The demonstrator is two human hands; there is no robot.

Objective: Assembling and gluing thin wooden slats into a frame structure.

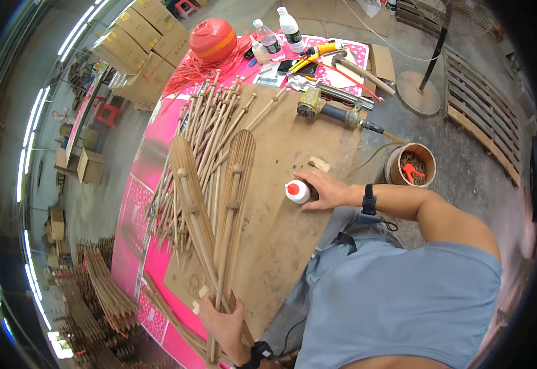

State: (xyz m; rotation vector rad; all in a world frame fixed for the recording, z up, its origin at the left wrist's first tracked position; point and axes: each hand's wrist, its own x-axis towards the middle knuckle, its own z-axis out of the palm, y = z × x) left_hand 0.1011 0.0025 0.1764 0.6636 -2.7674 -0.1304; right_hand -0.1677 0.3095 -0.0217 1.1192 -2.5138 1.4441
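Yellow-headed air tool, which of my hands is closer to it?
Right. Your right hand, around the white bottle, is just short of the air tool; your left hand, gripping wooden sticks, is farther back.

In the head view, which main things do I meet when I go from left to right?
Bundled brown strips, left hand, white bottle with red cap, right hand, round bucket, wooden pallet.
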